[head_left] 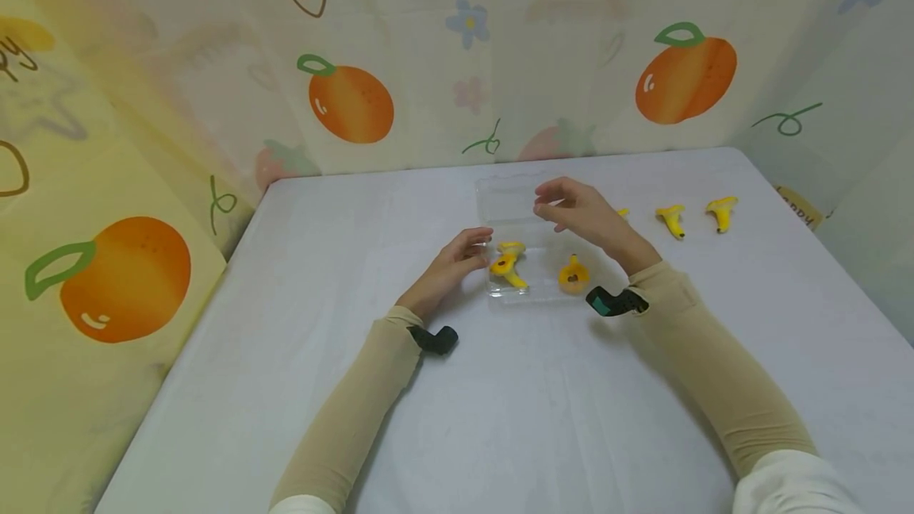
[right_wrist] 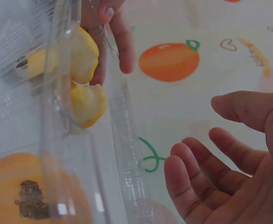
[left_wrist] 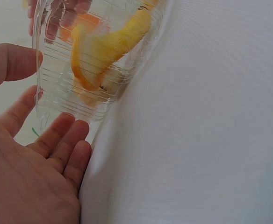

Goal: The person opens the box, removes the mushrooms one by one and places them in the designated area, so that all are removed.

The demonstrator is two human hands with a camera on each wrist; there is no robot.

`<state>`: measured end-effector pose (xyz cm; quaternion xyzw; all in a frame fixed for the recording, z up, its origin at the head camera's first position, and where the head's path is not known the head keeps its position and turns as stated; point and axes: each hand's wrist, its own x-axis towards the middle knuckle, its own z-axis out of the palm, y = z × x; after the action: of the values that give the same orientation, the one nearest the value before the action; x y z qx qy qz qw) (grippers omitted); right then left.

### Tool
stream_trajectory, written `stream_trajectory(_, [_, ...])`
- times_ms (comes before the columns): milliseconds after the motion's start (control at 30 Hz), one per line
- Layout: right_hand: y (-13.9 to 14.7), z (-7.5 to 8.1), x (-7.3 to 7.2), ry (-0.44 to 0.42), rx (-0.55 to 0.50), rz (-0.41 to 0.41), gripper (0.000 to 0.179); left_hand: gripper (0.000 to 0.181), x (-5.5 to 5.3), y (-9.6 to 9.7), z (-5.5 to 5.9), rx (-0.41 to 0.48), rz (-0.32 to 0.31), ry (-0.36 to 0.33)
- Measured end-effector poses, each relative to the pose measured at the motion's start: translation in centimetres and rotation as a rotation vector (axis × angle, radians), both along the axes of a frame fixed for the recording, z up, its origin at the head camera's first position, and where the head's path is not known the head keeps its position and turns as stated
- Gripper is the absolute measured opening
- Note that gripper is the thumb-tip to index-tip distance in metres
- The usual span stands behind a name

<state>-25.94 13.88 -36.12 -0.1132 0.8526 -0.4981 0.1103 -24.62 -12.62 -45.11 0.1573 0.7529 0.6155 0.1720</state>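
A clear plastic clamshell box [head_left: 539,297] lies with its lid [head_left: 503,201] folded back. Two yellow trumpet-shaped mushrooms [head_left: 512,270], like chanterelles, lie together at its left end. Toward the right end sits another mushroom [head_left: 574,278], its orange face with a dark centre turned up. My left hand [head_left: 451,264] is at the box's left side; in the left wrist view its thumb and forefinger tips touch the clear rim [left_wrist: 39,70], the other fingers loosely extended. Over the back right of the box hovers my right hand [head_left: 581,212], fingers spread and nothing between them [right_wrist: 220,172].
On the white-covered table [head_left: 357,220], two more yellow mushrooms [head_left: 671,220] [head_left: 723,212] lie to the right of the box. A further yellow one [head_left: 623,212] is mostly hidden behind my right hand. A fruit-printed cloth [head_left: 428,93] hangs behind the table's back edge.
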Motion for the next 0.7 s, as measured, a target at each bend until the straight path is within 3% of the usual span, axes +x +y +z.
stream_trajectory(700, [0.07, -0.79, 0.03, -0.009, -0.022, 0.031, 0.047, 0.055, -0.07, 0.16, -0.05, -0.011, 0.006, -0.01])
